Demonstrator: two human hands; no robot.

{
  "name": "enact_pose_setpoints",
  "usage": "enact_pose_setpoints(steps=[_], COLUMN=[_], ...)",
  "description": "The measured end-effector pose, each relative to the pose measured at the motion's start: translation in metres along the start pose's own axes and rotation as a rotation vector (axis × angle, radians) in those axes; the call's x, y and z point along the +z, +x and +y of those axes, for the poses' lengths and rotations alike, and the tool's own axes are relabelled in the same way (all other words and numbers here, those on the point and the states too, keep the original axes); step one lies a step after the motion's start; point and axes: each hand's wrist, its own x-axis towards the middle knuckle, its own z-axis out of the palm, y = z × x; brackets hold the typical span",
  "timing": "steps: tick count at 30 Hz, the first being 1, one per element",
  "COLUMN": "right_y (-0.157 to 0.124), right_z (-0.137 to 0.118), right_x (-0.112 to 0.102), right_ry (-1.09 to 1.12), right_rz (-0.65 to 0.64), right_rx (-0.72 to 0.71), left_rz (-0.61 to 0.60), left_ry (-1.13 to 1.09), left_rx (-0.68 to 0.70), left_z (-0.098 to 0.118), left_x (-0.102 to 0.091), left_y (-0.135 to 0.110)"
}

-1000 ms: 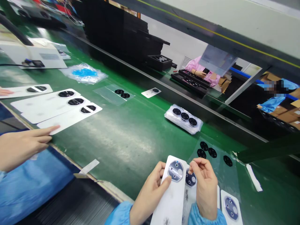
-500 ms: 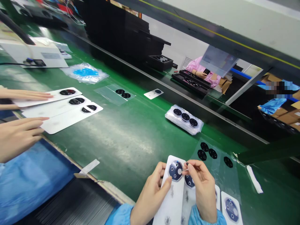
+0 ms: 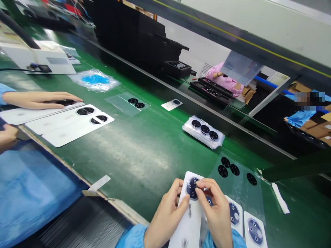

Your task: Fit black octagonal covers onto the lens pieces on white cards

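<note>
My left hand (image 3: 168, 210) grips a white phone back cover (image 3: 186, 224), thumb on its face, fingers behind. The cover stands tilted, with a dark blue octagonal camera plate (image 3: 191, 187) near its top. Thumb and index finger of my right hand (image 3: 216, 210) are pinched together against the plate's right side; whatever sits between them is hidden. Behind my right hand lies another cover, mostly covered, and beside it are two more white covers with blue plates, a nearer one (image 3: 234, 213) and one at the right (image 3: 255, 231).
Black camera plates (image 3: 234, 169) lie on clear film. A plastic-wrapped stack (image 3: 204, 131) sits mid-bench; a small white card (image 3: 172, 104) lies behind it. At left, a co-worker's hand (image 3: 41, 100) rests on white covers (image 3: 77, 129). A white strip (image 3: 280, 198) lies right.
My right hand has moved left, bringing its pinched fingers, which held a small black piece, onto the camera plate. At left, the co-worker's hands have shifted, one now over a cover's dark plate.
</note>
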Motion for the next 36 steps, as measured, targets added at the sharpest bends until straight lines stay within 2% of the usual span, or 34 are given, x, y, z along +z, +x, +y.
enact_pose_setpoints(steps=[5, 13, 16, 19, 22, 26, 31, 33, 36], right_y=[-0.002, -0.004, -0.001, 0.006, 0.013, 0.017, 0.021, 0.023, 0.025], right_z=[-0.003, -0.009, -0.008, -0.006, -0.004, -0.002, 0.003, 0.003, 0.000], right_x=[0.002, 0.007, 0.009, 0.009, 0.005, -0.003, -0.014, -0.021, -0.035], right_ry=[-0.169, -0.237, -0.223, -0.136, 0.083, 0.366, 0.486, 0.557, 0.552], right_rz=[-0.014, 0.036, 0.043, 0.015, -0.006, 0.137, 0.225, 0.231, 0.267], right_rx=[-0.098, -0.222, -0.141, 0.044, 0.227, 0.388, 0.383, 0.373, 0.358], left_rz=[-0.001, -0.001, -0.005, -0.013, -0.048, -0.086, -0.085, -0.091, -0.095], left_ry=[0.060, 0.195, 0.275, 0.298, 0.190, -0.030, -0.172, -0.118, 0.119], left_rx=[0.030, 0.080, 0.106, 0.134, 0.112, 0.025, -0.051, -0.042, -0.015], left_z=[0.003, 0.006, 0.007, 0.005, 0.003, 0.002, 0.000, 0.001, 0.005], left_x=[0.000, 0.001, 0.002, 0.001, -0.001, -0.001, -0.006, -0.015, -0.030], left_y=[-0.001, -0.005, -0.005, -0.005, -0.003, 0.000, 0.004, 0.007, 0.013])
